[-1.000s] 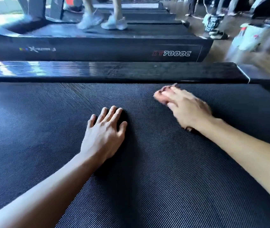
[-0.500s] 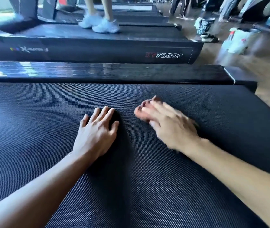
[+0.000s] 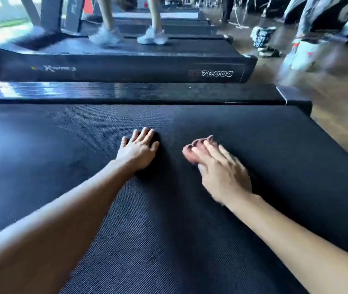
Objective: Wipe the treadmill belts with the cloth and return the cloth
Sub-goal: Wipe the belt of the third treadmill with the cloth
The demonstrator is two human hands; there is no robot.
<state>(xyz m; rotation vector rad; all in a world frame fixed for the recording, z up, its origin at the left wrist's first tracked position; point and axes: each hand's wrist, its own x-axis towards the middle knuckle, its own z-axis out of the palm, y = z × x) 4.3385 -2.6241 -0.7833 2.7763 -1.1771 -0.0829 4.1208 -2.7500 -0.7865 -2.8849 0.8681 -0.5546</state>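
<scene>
- We count two bare hands, one cloth and one near treadmill belt (image 3: 62,155). The belt is black, finely ribbed, and fills the lower view from edge to edge.
- The left hand (image 3: 138,150) lies flat on the belt, palm down. Its fingers are straight and close together, and it holds nothing.
- Just right of it, apart from the left hand, is the cloth (image 3: 188,154). Only a small pinkish, bunched lump shows, on the belt near the middle and poking out from under the fingertips of the other hand.
- The right hand (image 3: 221,172) rests on top of the cloth, blurred. As far as we can tell its fingers stretch forward over the cloth, pressing it down rather than clenching it.
- Beyond the belt we see one glossy black side rail (image 3: 126,92) running across the view.
- Behind the rail stands one neighbouring treadmill (image 3: 126,64), marked "7000C" (image 3: 216,73) on its side.
- Two pale sneakers, one (image 3: 105,37) to the left of the other (image 3: 152,37), stand on its deck, with bare lower legs above them.
- More treadmill decks show behind that one, too blurred for us to count.
- At far right is wooden floor (image 3: 338,107), with blurred bags that we cannot make out.
</scene>
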